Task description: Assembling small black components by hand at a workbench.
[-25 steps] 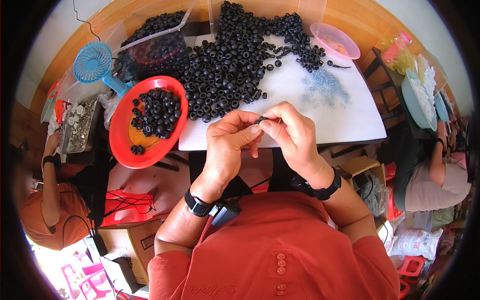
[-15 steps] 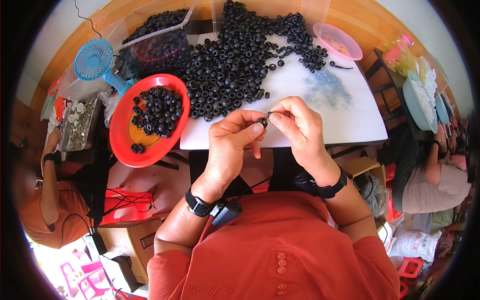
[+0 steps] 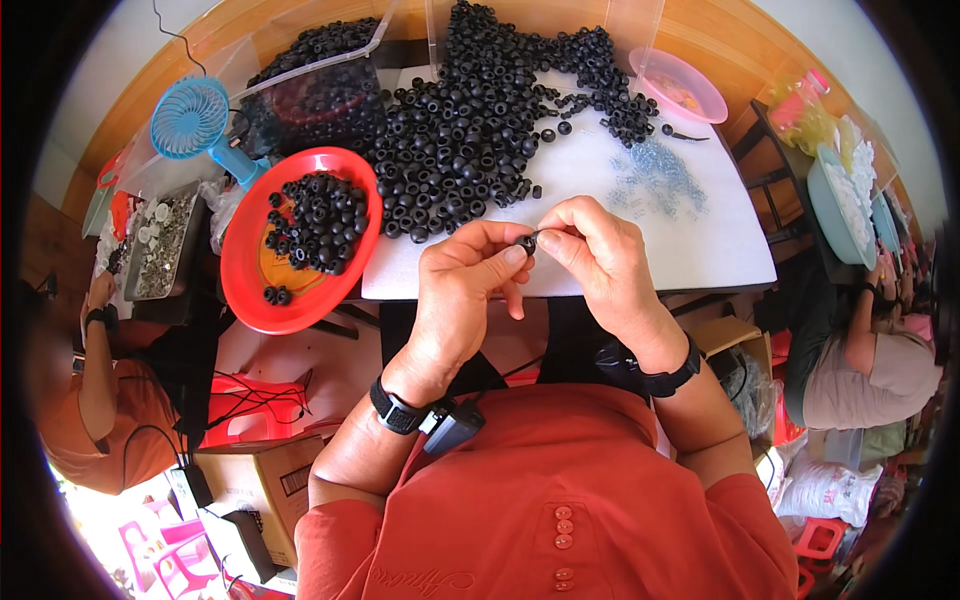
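Head view: left hand (image 3: 462,290) and right hand (image 3: 600,262) raised together just over the near edge of the white rectangular table (image 3: 700,250), fingertips meeting. Pinched between thumb and forefinger of the left hand, a small black rubber ring (image 3: 526,242); right hand closed on something thin at the same ring, too small to make out. Beyond the hands, spread across the middle and far side of the table, a big heap of loose black rubber rings (image 3: 470,130). Toward the right part of the table, a scatter of small clear-bluish metal springs (image 3: 655,175). Off the left edge of the table, a round red plastic tray (image 3: 250,270) holding more black rings. Near the far left corner, a small blue handheld fan (image 3: 195,120) and a clear plastic bin (image 3: 320,85) filled with black rings. At the far right corner, a shallow pink plastic bowl (image 3: 690,95). Black wristbands on both wrists.
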